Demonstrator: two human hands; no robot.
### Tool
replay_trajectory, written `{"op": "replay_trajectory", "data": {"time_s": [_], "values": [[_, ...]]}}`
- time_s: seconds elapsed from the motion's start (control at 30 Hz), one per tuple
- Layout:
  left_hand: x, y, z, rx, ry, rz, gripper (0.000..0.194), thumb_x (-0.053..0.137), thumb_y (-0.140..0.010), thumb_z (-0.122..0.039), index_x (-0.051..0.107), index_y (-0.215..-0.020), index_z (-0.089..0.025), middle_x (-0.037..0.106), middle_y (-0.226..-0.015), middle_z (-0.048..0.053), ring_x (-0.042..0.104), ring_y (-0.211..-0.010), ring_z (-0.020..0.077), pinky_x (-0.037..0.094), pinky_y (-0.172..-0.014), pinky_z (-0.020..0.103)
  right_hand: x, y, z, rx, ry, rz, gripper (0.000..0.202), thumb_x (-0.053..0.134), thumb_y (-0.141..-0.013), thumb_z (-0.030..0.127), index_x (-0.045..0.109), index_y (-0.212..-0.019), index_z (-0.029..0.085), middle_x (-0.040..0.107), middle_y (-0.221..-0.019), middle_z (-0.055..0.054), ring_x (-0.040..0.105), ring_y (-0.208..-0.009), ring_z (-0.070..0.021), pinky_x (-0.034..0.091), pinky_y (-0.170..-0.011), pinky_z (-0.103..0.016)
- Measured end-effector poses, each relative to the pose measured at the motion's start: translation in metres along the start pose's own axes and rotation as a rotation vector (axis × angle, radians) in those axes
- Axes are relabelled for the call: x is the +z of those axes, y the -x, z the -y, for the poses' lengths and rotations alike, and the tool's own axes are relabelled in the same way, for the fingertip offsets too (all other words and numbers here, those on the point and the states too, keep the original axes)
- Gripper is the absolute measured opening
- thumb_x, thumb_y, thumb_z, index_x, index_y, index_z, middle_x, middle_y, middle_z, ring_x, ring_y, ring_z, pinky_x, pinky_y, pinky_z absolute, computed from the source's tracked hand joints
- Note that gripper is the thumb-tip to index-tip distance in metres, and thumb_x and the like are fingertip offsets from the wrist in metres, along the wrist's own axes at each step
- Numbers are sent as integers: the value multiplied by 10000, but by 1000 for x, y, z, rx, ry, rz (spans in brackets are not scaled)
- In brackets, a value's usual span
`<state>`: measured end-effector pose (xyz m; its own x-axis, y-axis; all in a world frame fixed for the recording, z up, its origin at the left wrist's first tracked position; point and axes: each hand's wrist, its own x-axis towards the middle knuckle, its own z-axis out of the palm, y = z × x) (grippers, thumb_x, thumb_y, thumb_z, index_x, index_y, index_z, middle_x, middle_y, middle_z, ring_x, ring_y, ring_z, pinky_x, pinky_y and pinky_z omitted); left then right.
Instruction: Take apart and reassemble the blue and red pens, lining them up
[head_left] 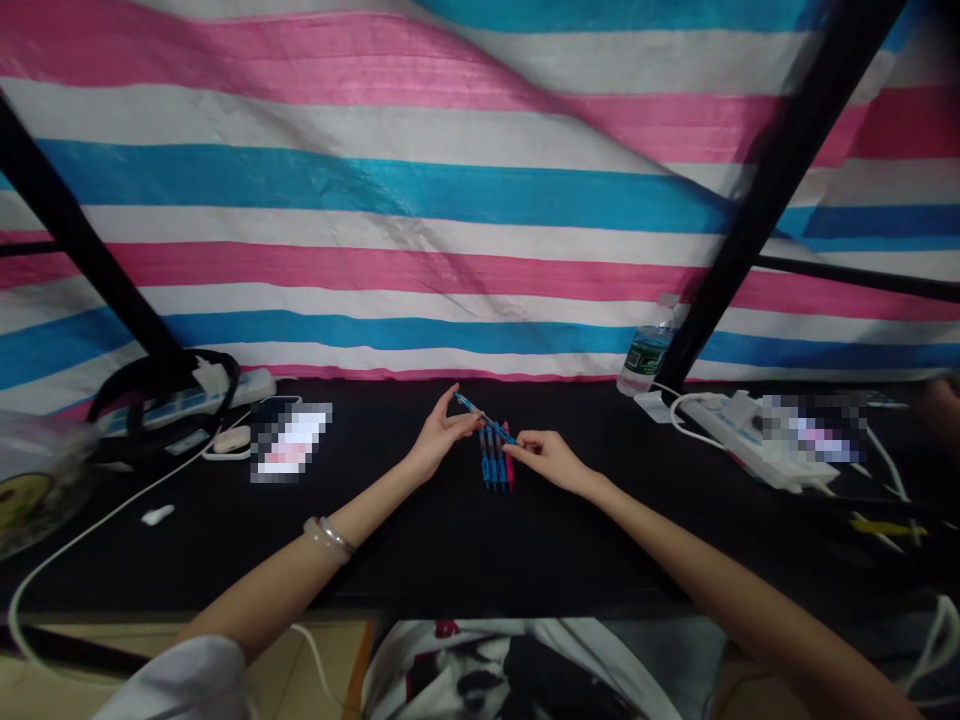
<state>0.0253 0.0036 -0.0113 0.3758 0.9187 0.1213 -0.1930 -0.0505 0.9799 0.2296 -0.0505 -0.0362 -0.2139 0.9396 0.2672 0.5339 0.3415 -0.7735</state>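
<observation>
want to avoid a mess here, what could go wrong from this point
The left hand and right hand hold a blue pen between fingertips, so it might slip and drop onto the row of pens on the table.

The right hand is also very close to the pink pen at the row's end; a small movement could nudge it out of line. Whether they touch is hard to tell.
</observation>
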Motion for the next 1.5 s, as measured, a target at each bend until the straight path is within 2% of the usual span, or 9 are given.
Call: {"op": "replay_trajectory", "data": {"time_s": [0.1,0.27,0.5,0.67,0.83,0.93,1.1,1.33,1.5], "values": [[0,0,1,17,24,16,831,686,-727,-250,197,-1397,-210,674,-982,137,659,-827,192,462,-782,323,3,4,6,-56,95,14,455,493,-786,558,440,-552,171,372,-488,47,312,-485,-79,239,-480,-215],[-2,-2,-1,-37,53,39,711,668,-738,-243,302,-1344,-174,685,-862,92,669,-755,176,477,-794,331,5,8,13,-88,159,54,477,517,-765,570,435,-524,167,383,-477,45,312,-474,-74,236,-472,-215],[-7,-5,0,8,90,-64,681,638,-748,-200,304,-1339,-162,649,-705,21,619,-583,108,492,-684,273,-1,6,12,-64,102,-12,495,379,-855,540,498,-554,165,403,-491,31,368,-486,-87,279,-498,-223],[-13,-7,1,24,34,-143,391,598,-769,-183,521,-1140,-85,617,-682,21,602,-583,91,480,-641,223,-7,1,1,-13,50,-94,521,327,-871,538,504,-546,171,413,-471,22,402,-475,-102,301,-492,-230],[-12,-5,0,13,123,-124,647,571,-770,-105,289,-1346,-198,622,-764,20,650,-702,151,520,-694,319,-10,-1,-6,26,19,-124,535,309,-872,544,522,-548,176,429,-466,15,430,-470,-111,327,-497,-232],[-12,-4,-1,22,144,-67,707,578,-769,-101,237,-1372,-241,607,-773,12,656,-769,182,528,-713,361,-11,-1,-7,32,23,-125,539,307,-871,549,536,-556,176,439,-470,12,434,-470,-114,332,-498,-234],[-11,-2,-3,2,117,21,676,615,-753,-134,305,-1343,-240,591,-771,10,650,-798,192,535,-707,357,-10,-2,-10,42,45,-137,532,321,-869,545,547,-559,177,437,-454,18,438,-462,-116,322,-500,-236],[-10,0,-7,5,12,30,512,661,-710,-196,435,-1170,-192,576,-734,-5,655,-720,190,539,-656,359,-10,-1,-10,45,32,-129,520,327,-873,533,551,-569,175,424,-452,22,425,-458,-111,307,-492,-233],[-12,-1,-7,2,6,34,528,666,-699,-210,430,-1171,-209,580,-753,-7,656,-694,176,533,-654,348,-11,-2,-9,37,38,-122,532,317,-872,540,548,-564,173,434,-459,16,432,-461,-112,319,-489,-234]]}}
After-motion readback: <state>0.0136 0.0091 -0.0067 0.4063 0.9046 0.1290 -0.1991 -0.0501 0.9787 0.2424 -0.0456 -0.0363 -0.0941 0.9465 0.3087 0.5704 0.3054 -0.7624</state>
